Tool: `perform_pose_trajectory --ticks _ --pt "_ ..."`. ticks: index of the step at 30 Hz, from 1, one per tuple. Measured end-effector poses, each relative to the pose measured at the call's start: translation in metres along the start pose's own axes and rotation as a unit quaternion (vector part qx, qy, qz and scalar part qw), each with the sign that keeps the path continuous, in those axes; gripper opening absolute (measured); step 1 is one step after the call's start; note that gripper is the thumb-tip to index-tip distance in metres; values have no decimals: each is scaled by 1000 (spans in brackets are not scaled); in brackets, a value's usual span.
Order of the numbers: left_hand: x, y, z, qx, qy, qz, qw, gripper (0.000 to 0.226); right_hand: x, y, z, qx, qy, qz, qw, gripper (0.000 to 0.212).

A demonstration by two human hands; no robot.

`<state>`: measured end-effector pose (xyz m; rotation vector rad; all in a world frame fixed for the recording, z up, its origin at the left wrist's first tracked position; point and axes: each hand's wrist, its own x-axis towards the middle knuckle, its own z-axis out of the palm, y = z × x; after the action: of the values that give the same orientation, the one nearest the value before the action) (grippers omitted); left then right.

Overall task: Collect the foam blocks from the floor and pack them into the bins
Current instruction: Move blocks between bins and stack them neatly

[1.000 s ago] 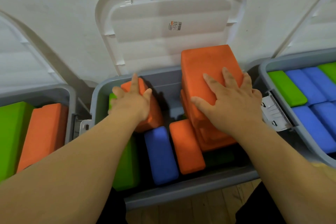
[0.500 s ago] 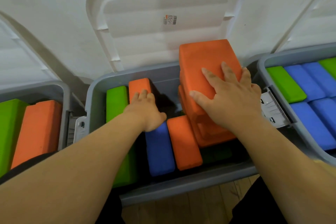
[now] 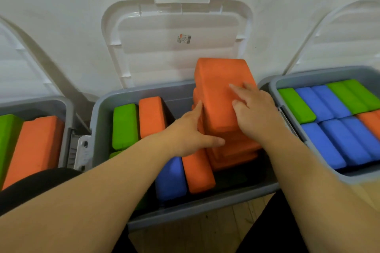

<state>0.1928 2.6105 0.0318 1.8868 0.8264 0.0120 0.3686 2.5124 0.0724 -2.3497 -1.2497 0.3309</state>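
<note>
Stack of orange foam blocks stands in the right half of the middle bin and rises above the rim. The top block tilts toward the white lid.

Right hand: laid on the top block's broad face, fingers mostly straight, pressing and not curled round anything. Left hand: fingers flat against the stack's left side, thumb out along its near face, bracing with no grasp.

Left of the stack are a green block and an orange block on edge. Nearer are a blue block and another orange one.

Handling, judged: foam is light, soft and compressible, with a matte, grippy surface, so slip risk is low. A loose stack can shear sideways. Best hold is palms on opposite long sides, squeezing gently. Push down on the broad face to seat it — the foam should yield to fit.
</note>
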Motion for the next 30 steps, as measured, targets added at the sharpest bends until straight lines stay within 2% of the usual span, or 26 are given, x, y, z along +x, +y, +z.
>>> perform_pose_trajectory --ticks 2,3,7,8,9,10,11,12,13,14,19,22,25,30 --pt "-10 12 -7 -67 19 26 997 141 -7 4 -6 162 33 21 986 50" --pt "-16 22 -13 -91 56 46 993 134 -12 1 -5 231 31 33 972 51" --pt "-39 53 -39 -110 276 81 951 99 -13 -14 17 376 -40 14 926 55" --pt "-43 54 -45 -118 319 76 938 86 -12 -16 22 364 -49 4 930 52" --pt "-47 53 -51 -122 348 68 927 76 -9 -12 29 291 -34 -11 956 50" --pt "-51 53 -57 -118 368 64 920 69 -6 -6 37 155 -26 -15 987 55" --pt "-54 53 -61 -103 380 66 917 65 -5 0 46 6 -44 -7 999 68" --pt "-57 55 -64 -84 387 70 916 62 -7 4 56 -105 -84 16 991 80" --pt "-59 58 -65 -62 388 74 917 59 -8 7 66 -168 -118 37 978 88" --pt "-61 61 -64 -38 386 74 919 57 -9 8 73 -187 -133 47 972 90" --pt "-67 74 -64 67 360 47 929 49 -8 12 75 -190 -103 40 975 79" --pt "-74 81 -74 127 364 52 921 48 -8 15 73 -195 -103 44 974 78" --pt "-79 86 -82 181 365 21 913 47 -8 12 76 -203 -102 38 973 78" --pt "-85 99 -79 295 333 -11 896 42 -10 11 81 -201 -97 38 974 79"
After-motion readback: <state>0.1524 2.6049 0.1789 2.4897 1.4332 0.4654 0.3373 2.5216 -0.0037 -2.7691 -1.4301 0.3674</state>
